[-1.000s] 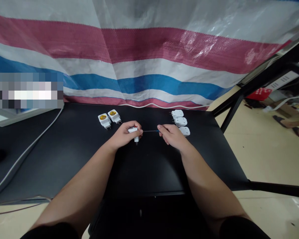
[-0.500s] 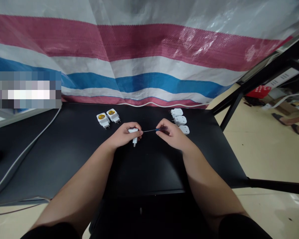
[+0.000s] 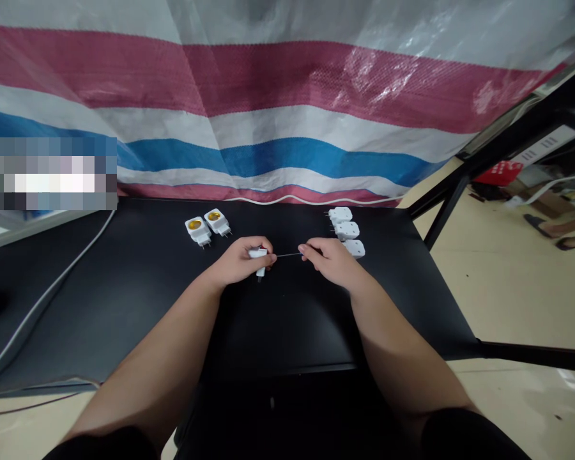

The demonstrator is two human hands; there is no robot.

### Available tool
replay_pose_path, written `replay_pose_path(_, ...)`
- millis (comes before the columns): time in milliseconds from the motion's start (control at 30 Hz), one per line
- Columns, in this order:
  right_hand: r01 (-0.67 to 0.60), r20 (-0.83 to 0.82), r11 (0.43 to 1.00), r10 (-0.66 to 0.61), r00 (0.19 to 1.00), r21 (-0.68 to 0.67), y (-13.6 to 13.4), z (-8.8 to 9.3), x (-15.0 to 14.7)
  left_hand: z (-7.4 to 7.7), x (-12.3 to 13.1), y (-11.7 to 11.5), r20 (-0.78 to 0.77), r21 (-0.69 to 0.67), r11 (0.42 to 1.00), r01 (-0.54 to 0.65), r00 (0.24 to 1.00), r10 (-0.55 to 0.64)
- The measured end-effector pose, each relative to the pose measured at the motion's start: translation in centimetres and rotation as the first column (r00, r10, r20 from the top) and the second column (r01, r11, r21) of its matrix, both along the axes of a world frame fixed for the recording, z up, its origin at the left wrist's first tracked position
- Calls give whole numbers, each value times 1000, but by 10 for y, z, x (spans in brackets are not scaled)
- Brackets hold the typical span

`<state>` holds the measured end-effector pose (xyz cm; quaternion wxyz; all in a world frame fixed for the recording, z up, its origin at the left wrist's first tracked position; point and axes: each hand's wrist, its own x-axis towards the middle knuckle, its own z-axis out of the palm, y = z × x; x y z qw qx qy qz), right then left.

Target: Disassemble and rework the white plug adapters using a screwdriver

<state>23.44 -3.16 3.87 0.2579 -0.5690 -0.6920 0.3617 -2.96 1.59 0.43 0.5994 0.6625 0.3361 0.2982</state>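
My left hand (image 3: 239, 260) is closed around a small white plug-in device (image 3: 260, 271), its prongs pointing down toward me. A thin screwdriver (image 3: 289, 255) reaches across from the right, its tip at the device by my left thumb. My right hand (image 3: 333, 260) grips the screwdriver by its handle, which the fingers mostly cover. Beyond my left hand lie two white plug-in units (image 3: 199, 231) with round yellow faces. Close behind my right hand are three white plug-in units (image 3: 347, 230) in a row, the nearest partly hidden by the hand.
The black table (image 3: 287, 319) meets a striped plastic sheet (image 3: 278, 153) at its back edge, where a white cable (image 3: 287, 200) runs. A grey cable (image 3: 52, 287) crosses the left side. Black metal frame bars (image 3: 443, 211) stand at the right. A person's feet (image 3: 551, 233) show beyond.
The fingers of my right hand have closed further over the screwdriver's handle, hiding most of its blue part. My left hand and the device have barely moved.
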Motion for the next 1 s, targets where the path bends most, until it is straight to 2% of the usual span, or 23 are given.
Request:
replay_pose_path(133, 1, -48, 998, 2, 999, 69, 2, -6, -1, 3, 1, 0, 0, -16, 1000, -21, 1000, 21)
replay_pose_path(300, -27, -192, 990, 53, 980, 137, 2, -11, 2, 4, 1, 0, 12, -26, 999, -19, 1000, 19)
replay_pose_path(433, -28, -212, 982, 69, 975, 189, 2, -15, 1, 2, 1, 0, 15, -37, 999, -28, 999, 29)
replay_pose_path(567, 0, -230, 950, 75, 970, 312, 2, -18, -4, 1, 1, 1, 32, -51, 998, -42, 999, 44)
replay_pose_path(633, 24, -223, 949, 49, 974, 315, 1, -17, -8, 1, 1, 1, 35, -46, 998, -39, 999, 40)
replay_pose_path(800, 106, -159, 989, -89, 983, 101, -2, -7, -11, 2, 2, 1, 27, -29, 999, -45, 999, 46)
replay_pose_path(900, 114, -85, 992, -118, 989, -51, 0, -6, -9, 1, 2, 1, 34, -26, 996, -81, 996, 82)
replay_pose_path(1000, 69, -163, 971, -108, 981, -227, 2, -9, -6, 1, 2, 2, 46, -9, 994, -113, 992, 114)
